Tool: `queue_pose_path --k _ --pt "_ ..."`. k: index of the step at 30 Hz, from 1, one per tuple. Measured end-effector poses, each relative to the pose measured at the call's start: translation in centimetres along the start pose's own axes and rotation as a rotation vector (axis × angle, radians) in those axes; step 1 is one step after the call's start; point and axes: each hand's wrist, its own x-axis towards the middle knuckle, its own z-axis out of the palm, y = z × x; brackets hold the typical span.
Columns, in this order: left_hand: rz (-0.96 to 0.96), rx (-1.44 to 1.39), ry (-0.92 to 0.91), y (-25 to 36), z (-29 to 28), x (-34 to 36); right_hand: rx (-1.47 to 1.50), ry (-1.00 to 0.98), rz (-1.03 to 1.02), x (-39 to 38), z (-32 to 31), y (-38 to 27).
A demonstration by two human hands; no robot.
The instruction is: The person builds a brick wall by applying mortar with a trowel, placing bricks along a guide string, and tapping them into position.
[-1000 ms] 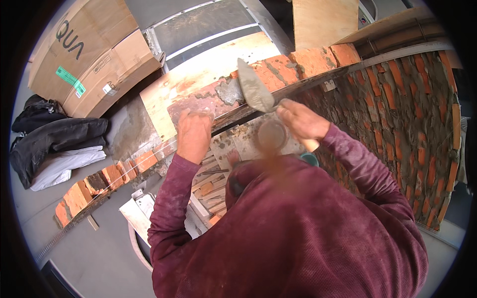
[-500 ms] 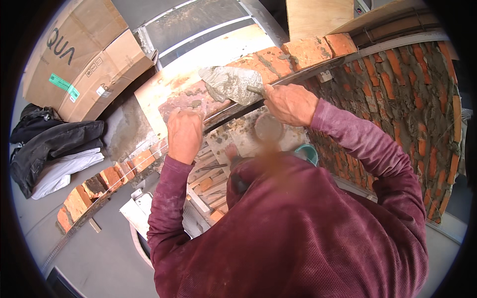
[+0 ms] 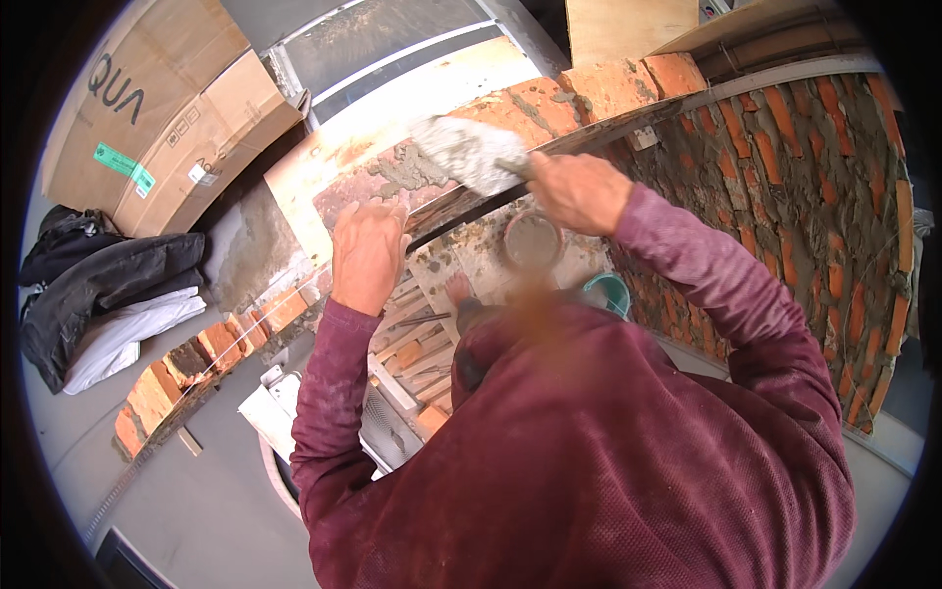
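My right hand (image 3: 581, 193) is closed round the handle of a trowel (image 3: 469, 155). Grey wet mortar coats its blade, which is over the top of a low brick wall (image 3: 520, 113). Beside the blade, a patch of mortar (image 3: 410, 169) lies spread on a reddish, flat brick surface (image 3: 339, 204). My left hand (image 3: 369, 253) rests at the near edge of that surface, fingers forward over it and partly bent, with nothing seen in them.
A large cardboard box (image 3: 167, 108) stands at the left, dark and white clothes (image 3: 118, 294) below it. Rough brickwork with mortar joints (image 3: 795, 216) fills the right. A round container of grey mix (image 3: 533, 240) and a green bucket (image 3: 606, 294) are below the ledge. A string (image 3: 240, 339) crosses the left bricks.
The trowel has moved slightly right and its blade has turned. More mortar shows on the brick surface left of it. My left hand's fingers have straightened somewhat over the edge.
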Motion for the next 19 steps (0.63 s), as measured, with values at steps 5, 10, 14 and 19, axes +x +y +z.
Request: queue_pose_path --k 5,10,14,19 --pt "0.057 0.0 0.021 -0.4 0.0 0.4 -0.086 0.141 0.128 -4.2 -0.6 3.6" --pt "0.128 -0.082 -0.027 0.8 -1.1 1.9 -0.148 0.221 -0.042 -3.2 0.0 -1.0" --pt "0.212 -0.185 0.038 3.4 -2.1 3.4 -0.095 0.301 0.134 -6.5 0.0 2.1" --pt "0.202 -0.328 0.032 6.8 -1.9 3.9 0.323 0.348 0.311 -17.4 3.5 8.8"
